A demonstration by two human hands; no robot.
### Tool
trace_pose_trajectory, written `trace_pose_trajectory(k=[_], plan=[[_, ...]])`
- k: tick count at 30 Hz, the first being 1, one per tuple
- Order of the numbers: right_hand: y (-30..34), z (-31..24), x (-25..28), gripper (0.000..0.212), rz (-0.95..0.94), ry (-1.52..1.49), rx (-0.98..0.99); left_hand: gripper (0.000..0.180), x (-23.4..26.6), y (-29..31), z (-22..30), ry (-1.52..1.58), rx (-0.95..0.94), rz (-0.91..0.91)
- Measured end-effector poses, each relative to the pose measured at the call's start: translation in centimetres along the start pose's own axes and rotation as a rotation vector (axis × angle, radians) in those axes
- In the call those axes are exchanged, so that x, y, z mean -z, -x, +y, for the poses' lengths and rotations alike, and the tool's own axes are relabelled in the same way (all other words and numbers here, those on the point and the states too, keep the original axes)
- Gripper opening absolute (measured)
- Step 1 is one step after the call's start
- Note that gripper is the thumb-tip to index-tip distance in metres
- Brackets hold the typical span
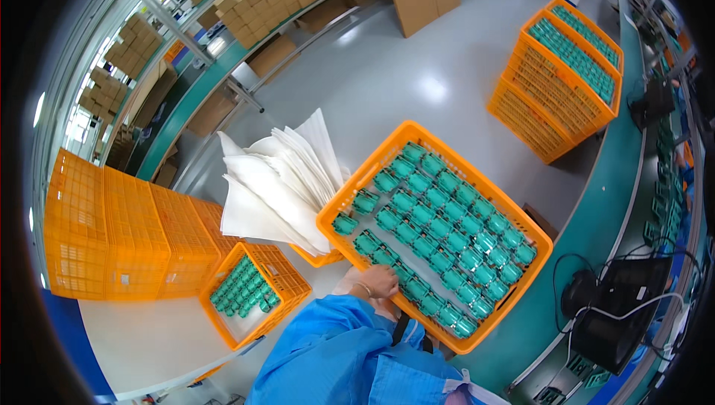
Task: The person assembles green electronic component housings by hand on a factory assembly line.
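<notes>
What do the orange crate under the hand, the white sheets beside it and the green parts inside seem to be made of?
Orange crate: looks like moulded plastic, with latticed walls and uniform colour. White sheets: probably thin paper or foam, matte, fanned and curling. Green parts: apparently glossy plastic, showing small highlights; too small to be sure. The left hand rests at the crate's near edge.

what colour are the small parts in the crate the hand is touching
Teal green parts, in rows in the orange crate, best seen in the head view.
</notes>
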State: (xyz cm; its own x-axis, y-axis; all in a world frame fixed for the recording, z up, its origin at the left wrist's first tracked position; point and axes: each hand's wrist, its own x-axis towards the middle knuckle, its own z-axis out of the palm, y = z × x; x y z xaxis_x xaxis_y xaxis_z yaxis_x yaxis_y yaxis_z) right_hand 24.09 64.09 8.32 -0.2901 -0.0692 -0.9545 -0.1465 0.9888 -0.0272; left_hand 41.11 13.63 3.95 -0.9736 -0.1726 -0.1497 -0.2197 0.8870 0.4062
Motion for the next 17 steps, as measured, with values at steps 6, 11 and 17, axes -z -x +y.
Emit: trace_pose_trajectory(k=[6, 11, 17], plan=[[1.4, -15.8, 4.1, 0.096, -0.022, 0.137, 0.115, 0.031, -2.0, 1.9, 0.1, 0.08, -0.02, 0.06], [4.0, -28.5, 0.5, 0.091, -0.054, 0.283, 0.118, 0.029, -2.5, 0.9, -0.7, 0.257, -0.08, 0.063], [5.0, -37.8, -5.2, 0.061, 0.524, 0.454, 0.528, 0.025, 4.8, 6.3, -8.7, 0.697, -0.15, 0.471]])
